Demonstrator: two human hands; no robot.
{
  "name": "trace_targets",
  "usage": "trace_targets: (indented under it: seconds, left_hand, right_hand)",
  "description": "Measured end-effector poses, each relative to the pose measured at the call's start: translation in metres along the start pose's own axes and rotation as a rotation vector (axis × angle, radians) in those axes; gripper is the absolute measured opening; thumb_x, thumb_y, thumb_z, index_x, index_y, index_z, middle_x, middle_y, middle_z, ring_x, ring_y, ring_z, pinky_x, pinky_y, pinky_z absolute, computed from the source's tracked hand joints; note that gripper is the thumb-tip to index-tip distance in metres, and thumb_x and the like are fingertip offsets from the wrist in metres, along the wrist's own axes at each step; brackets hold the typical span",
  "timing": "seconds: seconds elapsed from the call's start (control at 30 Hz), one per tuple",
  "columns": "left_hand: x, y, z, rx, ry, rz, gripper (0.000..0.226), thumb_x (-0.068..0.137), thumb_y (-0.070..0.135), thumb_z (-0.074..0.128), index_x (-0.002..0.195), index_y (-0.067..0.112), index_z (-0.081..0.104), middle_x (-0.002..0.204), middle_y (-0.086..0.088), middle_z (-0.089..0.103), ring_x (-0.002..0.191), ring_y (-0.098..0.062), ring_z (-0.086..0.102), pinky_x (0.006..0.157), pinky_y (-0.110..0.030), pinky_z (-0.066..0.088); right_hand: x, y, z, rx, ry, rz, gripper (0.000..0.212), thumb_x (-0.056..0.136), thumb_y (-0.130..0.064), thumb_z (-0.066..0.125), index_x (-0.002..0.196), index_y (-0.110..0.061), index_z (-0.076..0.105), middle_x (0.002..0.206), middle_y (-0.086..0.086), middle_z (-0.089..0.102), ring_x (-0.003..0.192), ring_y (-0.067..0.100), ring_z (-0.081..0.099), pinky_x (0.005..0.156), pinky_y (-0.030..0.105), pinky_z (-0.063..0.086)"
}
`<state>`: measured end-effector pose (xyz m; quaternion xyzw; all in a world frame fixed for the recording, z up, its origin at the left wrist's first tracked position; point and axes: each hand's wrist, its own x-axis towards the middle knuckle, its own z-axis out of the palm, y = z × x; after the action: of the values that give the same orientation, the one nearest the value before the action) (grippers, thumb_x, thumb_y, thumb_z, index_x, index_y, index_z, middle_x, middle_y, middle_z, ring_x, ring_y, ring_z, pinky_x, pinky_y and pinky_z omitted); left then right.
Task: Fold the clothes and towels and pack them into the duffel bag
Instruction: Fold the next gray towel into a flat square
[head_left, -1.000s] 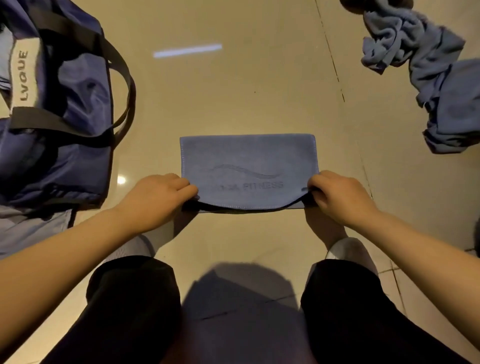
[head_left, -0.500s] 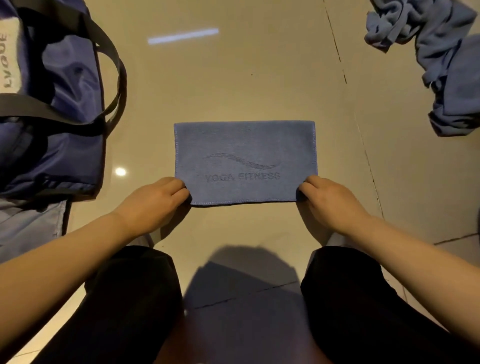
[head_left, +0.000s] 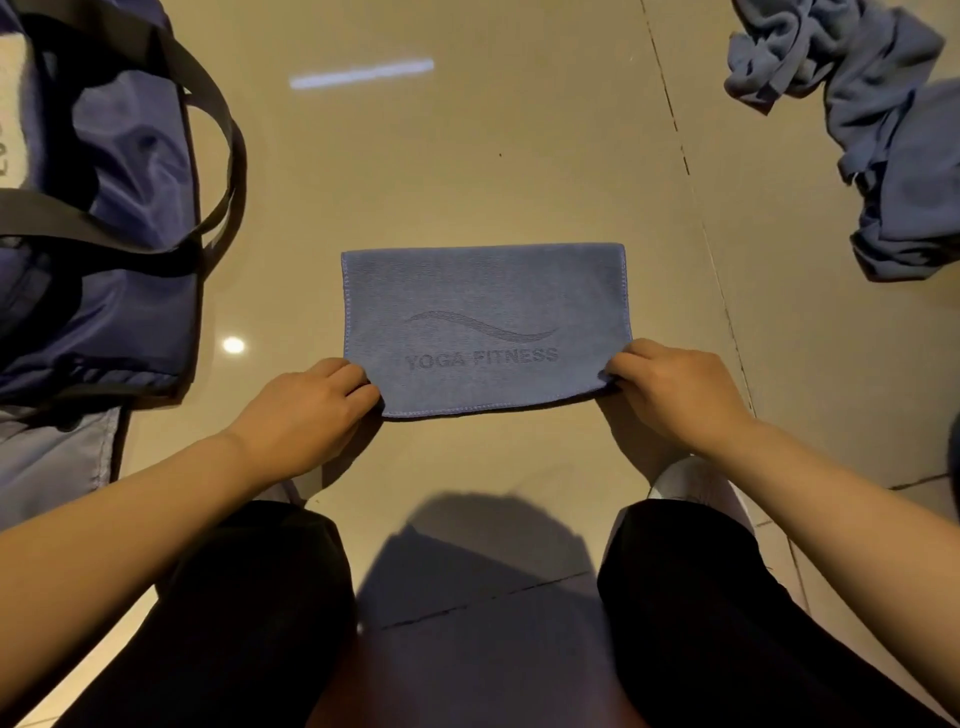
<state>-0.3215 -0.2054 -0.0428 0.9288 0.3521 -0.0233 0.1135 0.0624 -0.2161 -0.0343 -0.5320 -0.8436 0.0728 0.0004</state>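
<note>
A blue towel marked YOGA FITNESS lies folded into a rectangle on the tiled floor in front of me. My left hand pinches its near left corner. My right hand pinches its near right corner. The near edge is slightly raised off the floor between them. A navy duffel bag with dark straps sits at the left. A crumpled heap of blue clothes lies at the far right.
My knees in black trousers fill the bottom of the view, with white shoes beside them. A pale blue cloth lies under the bag's near end. Bare glossy floor stretches beyond the towel.
The towel's near fold has been laid down and flattened, so the lettering now shows fully. Both hands stayed at the near corners, and the right corner has lifted a little.
</note>
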Motion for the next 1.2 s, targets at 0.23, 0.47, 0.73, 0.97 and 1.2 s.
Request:
trace_targets:
  seconds: [0.23, 0.47, 0.73, 0.97, 1.2]
  left_hand:
    - [-0.007, 0.007, -0.007, -0.009, 0.034, 0.020, 0.048, 0.049, 0.002, 0.091, 0.093, 0.003, 0.072, 0.091, -0.016, 0.069, 0.075, -0.035, 0.067, 0.041, -0.033, 0.051]
    - [0.002, 0.004, 0.000, 0.081, -0.052, 0.099, 0.043, 0.052, 0.001, 0.087, 0.091, 0.000, 0.069, 0.082, -0.019, 0.065, 0.066, -0.033, 0.062, 0.045, -0.036, 0.053]
    - [-0.003, -0.002, -0.043, -0.671, -0.274, -0.447, 0.017, 0.071, 0.033, 0.071, 0.086, 0.026, 0.072, 0.080, 0.006, 0.072, 0.073, -0.013, 0.067, 0.070, -0.035, 0.055]
    - [-0.013, -0.021, -0.107, -1.544, -0.355, -0.722, 0.070, 0.031, 0.034, 0.098, 0.090, 0.006, 0.074, 0.083, -0.030, 0.068, 0.067, -0.030, 0.069, 0.060, -0.032, 0.059]
    - [0.030, -0.018, -0.057, -0.645, 0.007, -0.861, 0.027, 0.092, 0.019, 0.061, 0.118, 0.019, 0.059, 0.116, -0.009, 0.063, 0.100, -0.027, 0.062, 0.083, -0.035, 0.049]
  right_hand:
    - [-0.011, 0.011, 0.003, 0.007, -0.014, -0.026, 0.015, 0.071, 0.003, 0.072, 0.083, -0.007, 0.071, 0.079, 0.013, 0.066, 0.055, 0.034, 0.057, 0.045, 0.034, 0.047]
    - [-0.006, 0.015, 0.011, -0.120, -0.165, -0.160, 0.023, 0.062, 0.003, 0.078, 0.079, -0.003, 0.065, 0.072, 0.015, 0.057, 0.047, 0.030, 0.050, 0.040, 0.029, 0.033]
    - [0.000, 0.005, -0.047, 0.492, -0.522, 0.355, 0.003, 0.084, -0.010, 0.062, 0.084, -0.008, 0.060, 0.080, 0.005, 0.062, 0.071, 0.021, 0.056, 0.058, 0.027, 0.040]
    - [0.003, 0.018, -0.125, 1.029, -0.544, 0.551, 0.019, 0.085, 0.011, 0.051, 0.079, 0.001, 0.066, 0.059, 0.009, 0.057, 0.048, 0.015, 0.047, 0.044, 0.020, 0.039]
    - [0.041, 0.012, -0.071, 0.443, -0.265, 0.632, 0.019, 0.091, -0.018, 0.057, 0.110, -0.016, 0.062, 0.105, 0.002, 0.064, 0.087, 0.020, 0.058, 0.075, 0.033, 0.047]
